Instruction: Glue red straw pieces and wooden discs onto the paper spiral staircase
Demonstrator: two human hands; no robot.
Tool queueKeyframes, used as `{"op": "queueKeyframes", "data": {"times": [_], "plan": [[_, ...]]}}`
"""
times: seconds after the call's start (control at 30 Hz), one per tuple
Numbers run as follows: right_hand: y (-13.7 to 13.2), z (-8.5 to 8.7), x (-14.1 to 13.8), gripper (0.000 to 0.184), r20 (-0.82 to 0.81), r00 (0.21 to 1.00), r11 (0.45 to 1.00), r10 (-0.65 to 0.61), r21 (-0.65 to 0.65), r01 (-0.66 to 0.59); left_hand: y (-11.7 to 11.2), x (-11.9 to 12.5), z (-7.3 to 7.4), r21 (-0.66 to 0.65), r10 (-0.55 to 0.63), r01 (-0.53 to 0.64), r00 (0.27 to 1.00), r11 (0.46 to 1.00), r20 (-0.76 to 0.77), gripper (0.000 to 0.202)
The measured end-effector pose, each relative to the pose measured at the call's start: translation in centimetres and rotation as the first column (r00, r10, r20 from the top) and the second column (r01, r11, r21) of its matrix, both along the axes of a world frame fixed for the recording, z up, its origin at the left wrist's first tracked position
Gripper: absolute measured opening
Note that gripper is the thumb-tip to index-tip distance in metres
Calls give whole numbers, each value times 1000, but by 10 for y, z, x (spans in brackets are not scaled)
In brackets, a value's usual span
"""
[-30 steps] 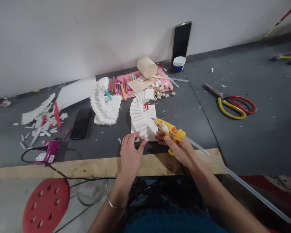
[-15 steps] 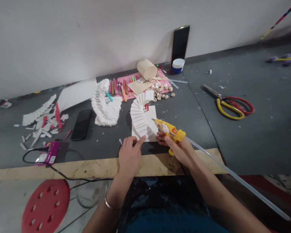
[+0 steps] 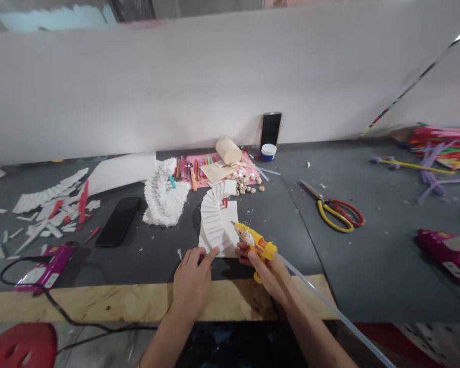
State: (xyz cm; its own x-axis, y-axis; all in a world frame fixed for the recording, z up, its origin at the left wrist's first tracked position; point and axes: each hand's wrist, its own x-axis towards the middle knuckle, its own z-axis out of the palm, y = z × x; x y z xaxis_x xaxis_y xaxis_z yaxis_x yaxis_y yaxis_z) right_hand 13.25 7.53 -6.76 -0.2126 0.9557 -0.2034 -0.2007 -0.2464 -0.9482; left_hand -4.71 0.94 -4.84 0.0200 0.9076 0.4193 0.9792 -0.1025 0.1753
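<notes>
A small curved white staircase [image 3: 213, 221] stands on a white base sheet [image 3: 230, 217] near the table's front edge. A red piece [image 3: 225, 202] shows under its top platform. My left hand [image 3: 193, 273] rests at the near left corner, fingers stretched out and holding nothing, a fingertip touching the lowest steps. Gripped in my right hand [image 3: 270, 273] is a yellow glue gun [image 3: 255, 239], its nozzle over the sheet just right of the steps. A long clear glue stick [image 3: 322, 299] trails from its back end. Some of my right fingers touch the sheet's right edge.
A white textured staircase model [image 3: 164, 202] stands behind left, near a black phone [image 3: 118, 222] and white and red scraps [image 3: 51, 220]. Pebbles [image 3: 249, 186] lie behind the staircase. Scissors [image 3: 331, 207] lie right. Purple power strips [image 3: 48, 268] flank the table, one with a cable.
My view has tilted up, so the table sits lower in it and another power strip shows at right. Both hands and the glue gun keep nearly the same place against the staircase.
</notes>
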Motion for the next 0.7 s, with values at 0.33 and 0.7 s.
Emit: {"op": "queueKeyframes", "data": {"times": [0.33,0.7], "plan": [[1,12,6,59,-4,999,999,41,36,-41,0,-5,-1,131,-74,50,979,990,188,48],[10,6,41,47,58,979,967,-194,181,181,104,8,126,176,-254,262,965,949,-68,21]]}}
